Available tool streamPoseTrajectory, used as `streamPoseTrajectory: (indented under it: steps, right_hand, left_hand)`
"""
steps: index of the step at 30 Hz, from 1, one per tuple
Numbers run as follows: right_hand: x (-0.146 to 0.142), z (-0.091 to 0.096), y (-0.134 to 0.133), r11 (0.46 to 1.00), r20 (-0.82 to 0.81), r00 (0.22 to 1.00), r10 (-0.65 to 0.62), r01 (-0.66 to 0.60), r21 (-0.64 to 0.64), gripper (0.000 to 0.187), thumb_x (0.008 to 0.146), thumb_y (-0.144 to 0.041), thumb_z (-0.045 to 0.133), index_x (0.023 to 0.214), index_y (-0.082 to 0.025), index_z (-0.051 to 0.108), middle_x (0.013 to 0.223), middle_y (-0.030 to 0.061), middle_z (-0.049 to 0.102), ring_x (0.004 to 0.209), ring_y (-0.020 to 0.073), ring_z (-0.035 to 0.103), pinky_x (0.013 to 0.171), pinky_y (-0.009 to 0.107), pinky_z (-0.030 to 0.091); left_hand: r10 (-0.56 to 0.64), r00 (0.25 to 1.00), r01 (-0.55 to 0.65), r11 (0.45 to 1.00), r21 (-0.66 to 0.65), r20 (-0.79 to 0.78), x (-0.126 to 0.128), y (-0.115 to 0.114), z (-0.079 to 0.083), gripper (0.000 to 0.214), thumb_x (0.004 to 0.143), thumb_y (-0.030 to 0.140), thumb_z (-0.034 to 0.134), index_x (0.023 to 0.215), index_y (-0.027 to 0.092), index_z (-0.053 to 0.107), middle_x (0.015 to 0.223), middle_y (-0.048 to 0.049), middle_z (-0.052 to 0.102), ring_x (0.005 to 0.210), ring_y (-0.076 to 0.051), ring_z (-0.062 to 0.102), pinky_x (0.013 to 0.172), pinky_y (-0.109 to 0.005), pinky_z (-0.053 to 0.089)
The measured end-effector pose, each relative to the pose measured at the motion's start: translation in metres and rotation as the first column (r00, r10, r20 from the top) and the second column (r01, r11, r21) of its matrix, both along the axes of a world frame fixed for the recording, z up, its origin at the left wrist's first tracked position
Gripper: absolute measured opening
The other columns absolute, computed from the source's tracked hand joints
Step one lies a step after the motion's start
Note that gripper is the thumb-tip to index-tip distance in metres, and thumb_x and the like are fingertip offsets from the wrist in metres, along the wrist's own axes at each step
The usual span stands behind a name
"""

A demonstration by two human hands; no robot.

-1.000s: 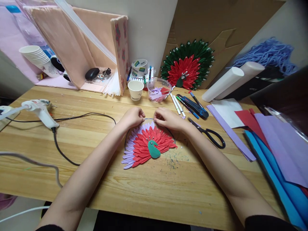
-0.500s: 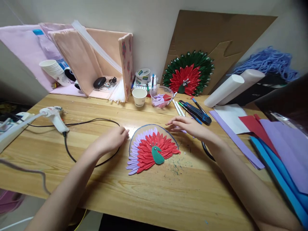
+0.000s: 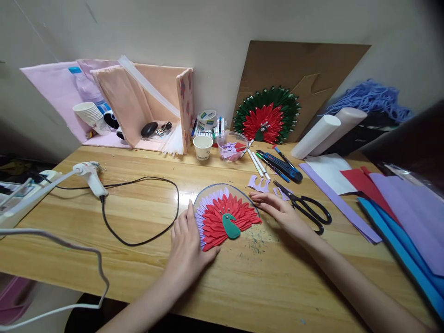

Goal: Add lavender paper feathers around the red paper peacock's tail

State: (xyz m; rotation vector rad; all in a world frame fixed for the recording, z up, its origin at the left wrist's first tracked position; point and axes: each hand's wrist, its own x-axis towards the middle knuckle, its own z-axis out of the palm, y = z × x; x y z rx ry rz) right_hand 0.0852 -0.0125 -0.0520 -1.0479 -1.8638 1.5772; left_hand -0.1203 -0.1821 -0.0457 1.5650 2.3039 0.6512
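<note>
A peacock craft [image 3: 231,226] lies on the table, with a green body and head, layered red petals and an outer row of purple petals on a rounded backing outlined in blue. My left hand [image 3: 187,240] rests along its left edge, covering some purple petals, thumb apart near the bottom edge. At the upper right edge is my right hand [image 3: 279,210], its fingers stretched towards the backing; whether they touch it is unclear. Black-handled scissors [image 3: 305,206] lie just behind my right wrist, beside purple scraps [image 3: 259,183].
A white glue gun [image 3: 90,178] with a looped black cord lies left. Behind stand a paper cup [image 3: 203,148], a clear bowl [image 3: 233,147] of scraps and a finished green-and-red peacock [image 3: 267,115]. A blue cutter [image 3: 282,166] and coloured sheets [image 3: 405,212] lie right.
My left hand has moved right onto the craft's left edge. My right hand has shifted slightly down, uncovering the scissors and purple scraps. The view has tilted a little upward.
</note>
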Motion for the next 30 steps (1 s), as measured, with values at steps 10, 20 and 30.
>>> streamPoseTrajectory:
  steps: [10,20,30]
  right_hand:
    - [0.005,-0.004,0.003,0.988,-0.075,0.991,-0.112,0.103,-0.116,0.027,0.076,-0.035,0.056,0.098,-0.021,0.060,0.116,0.0076,0.058,0.106,0.0210,0.056,0.098,0.040,0.040]
    - [-0.022,-0.001,0.021,0.960,0.105,0.994,0.017,-0.046,0.277,0.021,0.082,-0.032,0.048,0.092,-0.018,0.059,0.094,0.0063,0.061,0.082,0.0171,0.060,0.075,0.033,0.048]
    - [-0.069,0.005,0.053,0.925,0.423,0.887,0.184,-0.303,0.231,0.013,0.070,-0.025,0.057,0.074,-0.014,0.062,0.064,0.0007,0.058,0.057,0.0117,0.052,0.053,0.022,0.037]
  left_hand:
    - [-0.065,0.998,0.065,0.996,-0.054,0.004,-0.023,0.049,0.003,0.108,0.052,0.030,0.066,0.140,0.015,0.005,0.117,-0.0156,0.040,0.113,-0.033,0.039,0.095,-0.045,0.033]
    - [-0.224,0.959,0.226,0.974,0.009,0.172,-0.056,0.088,0.012,0.091,0.062,0.055,0.062,0.134,0.013,0.026,0.125,-0.0180,0.038,0.120,-0.031,0.038,0.100,-0.045,0.030]
    - [-0.138,0.956,0.090,0.978,0.191,0.257,-0.064,0.095,-0.020,0.035,0.085,0.036,0.041,0.109,0.013,0.051,0.109,-0.0120,0.055,0.103,-0.020,0.054,0.093,-0.035,0.041]
